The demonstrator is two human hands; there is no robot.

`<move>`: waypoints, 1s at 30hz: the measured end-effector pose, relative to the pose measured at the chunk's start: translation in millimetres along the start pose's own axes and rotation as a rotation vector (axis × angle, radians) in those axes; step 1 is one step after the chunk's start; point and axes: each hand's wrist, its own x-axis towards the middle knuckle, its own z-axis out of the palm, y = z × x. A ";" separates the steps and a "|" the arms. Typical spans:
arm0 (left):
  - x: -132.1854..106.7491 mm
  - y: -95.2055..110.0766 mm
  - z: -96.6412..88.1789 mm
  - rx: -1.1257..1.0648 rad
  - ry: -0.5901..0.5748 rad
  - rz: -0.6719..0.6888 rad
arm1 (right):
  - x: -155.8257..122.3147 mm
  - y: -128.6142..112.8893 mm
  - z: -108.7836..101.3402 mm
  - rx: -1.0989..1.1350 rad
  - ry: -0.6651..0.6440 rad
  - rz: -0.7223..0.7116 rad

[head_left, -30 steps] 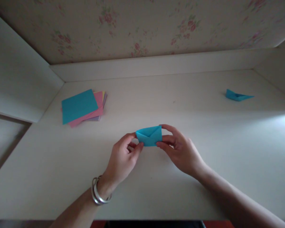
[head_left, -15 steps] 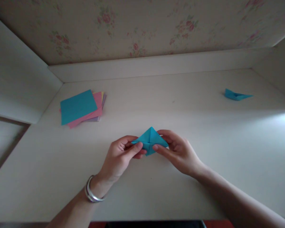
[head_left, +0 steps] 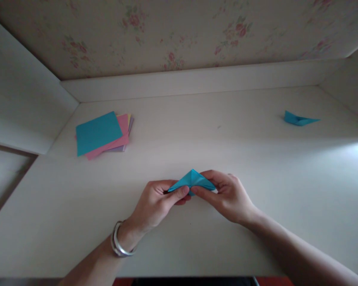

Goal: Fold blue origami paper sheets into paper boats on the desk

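A small folded blue paper piece (head_left: 191, 179) is held just above the white desk (head_left: 256, 167), near its front middle. It shows a pointed, triangular top. My left hand (head_left: 158, 202), with a silver bangle on the wrist, pinches its left side with thumb and fingers. From the other side my right hand (head_left: 226, 194) pinches its right side. Both thumbs meet near the paper's lower middle.
A stack of coloured paper sheets (head_left: 101, 133), blue on top with pink, yellow and purple under it, lies at the desk's back left. A finished blue folded paper boat (head_left: 298, 118) sits at the back right. White side panels and floral wallpaper enclose the desk.
The blue paper went from a flat pocket shape to a pointed diamond, then flattened lower. Both hands drew closer together and slightly toward me while pinching it.
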 end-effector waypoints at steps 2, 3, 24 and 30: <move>-0.9 0.6 0.1 0.010 -0.004 0.007 | -0.7 -1.6 0.3 -0.005 0.005 -0.015; -1.2 0.9 0.1 0.021 -0.007 0.010 | -0.7 -2.2 0.3 -0.002 0.006 -0.020; 0.1 -0.9 -5.0 0.090 0.104 0.259 | 3.4 8.1 -3.4 0.319 0.051 -0.302; -1.2 1.6 -6.9 0.264 0.061 0.532 | 4.2 9.1 -11.4 0.113 0.004 -0.538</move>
